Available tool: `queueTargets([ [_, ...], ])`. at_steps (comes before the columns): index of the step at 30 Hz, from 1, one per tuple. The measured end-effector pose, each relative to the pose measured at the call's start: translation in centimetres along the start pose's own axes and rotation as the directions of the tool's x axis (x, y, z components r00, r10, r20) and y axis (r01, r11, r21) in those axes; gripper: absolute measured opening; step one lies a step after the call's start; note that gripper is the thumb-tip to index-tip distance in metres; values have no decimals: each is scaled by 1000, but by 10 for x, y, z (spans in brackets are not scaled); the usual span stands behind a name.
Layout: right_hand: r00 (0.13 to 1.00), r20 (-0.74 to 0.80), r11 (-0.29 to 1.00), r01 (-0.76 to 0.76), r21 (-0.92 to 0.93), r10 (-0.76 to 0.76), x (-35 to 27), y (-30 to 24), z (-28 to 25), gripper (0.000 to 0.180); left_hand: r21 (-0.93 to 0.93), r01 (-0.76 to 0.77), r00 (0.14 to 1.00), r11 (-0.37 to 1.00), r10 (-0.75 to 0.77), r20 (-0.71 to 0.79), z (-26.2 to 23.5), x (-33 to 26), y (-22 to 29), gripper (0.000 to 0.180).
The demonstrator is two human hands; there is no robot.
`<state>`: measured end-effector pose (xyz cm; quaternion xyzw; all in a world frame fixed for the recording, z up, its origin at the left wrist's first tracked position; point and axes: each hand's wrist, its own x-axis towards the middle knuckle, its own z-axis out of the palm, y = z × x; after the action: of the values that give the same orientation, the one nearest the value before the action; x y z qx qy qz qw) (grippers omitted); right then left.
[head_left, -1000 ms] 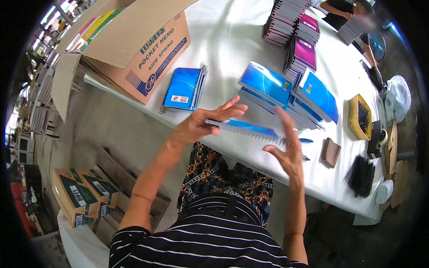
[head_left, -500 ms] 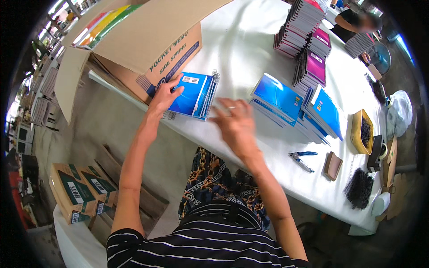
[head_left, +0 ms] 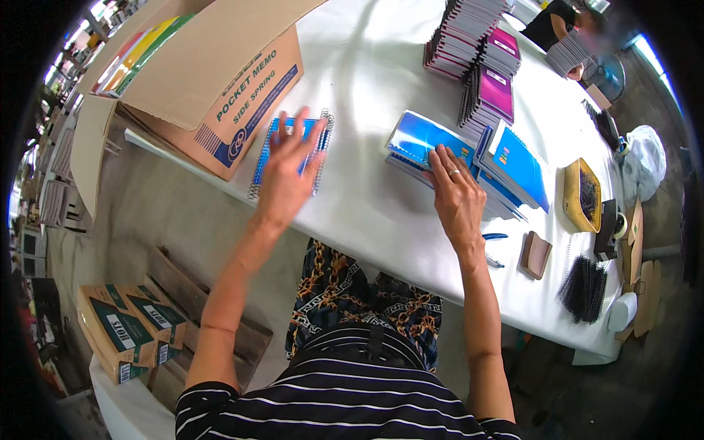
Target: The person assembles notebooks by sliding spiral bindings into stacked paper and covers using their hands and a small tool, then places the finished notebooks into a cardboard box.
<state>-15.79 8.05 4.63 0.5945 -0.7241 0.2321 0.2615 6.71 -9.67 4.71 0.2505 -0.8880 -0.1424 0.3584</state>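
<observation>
A small stack of blue spiral notebooks point(head_left: 264, 160) lies near the table's front edge beside the cardboard carton, its wire coils showing along both sides. Over it is my left hand point(head_left: 284, 176), slightly blurred, with its fingers spread. Whether the fingertips touch the top cover cannot be made out. Further right, my right hand point(head_left: 458, 194) rests stretched fingers on the near edge of another stack of blue notebooks point(head_left: 418, 137). Its thumb is hidden. Leaning against that stack is a tilted pile of blue notebooks point(head_left: 522, 170).
An open carton point(head_left: 253, 110) with colourful packs stands at the left. Tall stacks of magenta notebooks point(head_left: 496, 92) rise at the back. Pliers point(head_left: 494, 237), a brown block point(head_left: 537, 254), a yellow tray point(head_left: 572, 196) and black coils point(head_left: 583, 288) lie right. Another person point(head_left: 551, 28) sits beyond.
My right hand has moved right onto the blue stack there. My left hand has lifted from the notebooks' left side and spread over them. The view has shifted slightly.
</observation>
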Motion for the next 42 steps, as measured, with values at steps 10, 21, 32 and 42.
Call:
queueTargets([
  [10,820,66,662,-503,555,568,-11,-63,-86,14,-410,-182,981,894,139,-135,71,-41,149,77],
  [21,819,253,569,-547,614,515,-106,-5,-48,65,-870,421,798,255,351,489,57,-36,66,50],
  [32,684,535,75,-648,758,496,-112,-27,-29,26,-872,359,896,332,139,422,71,-53,80,87],
  [42,822,373,313,-523,793,429,-121,-27,-23,31,-144,-364,867,920,391,309,62,-33,141,88],
])
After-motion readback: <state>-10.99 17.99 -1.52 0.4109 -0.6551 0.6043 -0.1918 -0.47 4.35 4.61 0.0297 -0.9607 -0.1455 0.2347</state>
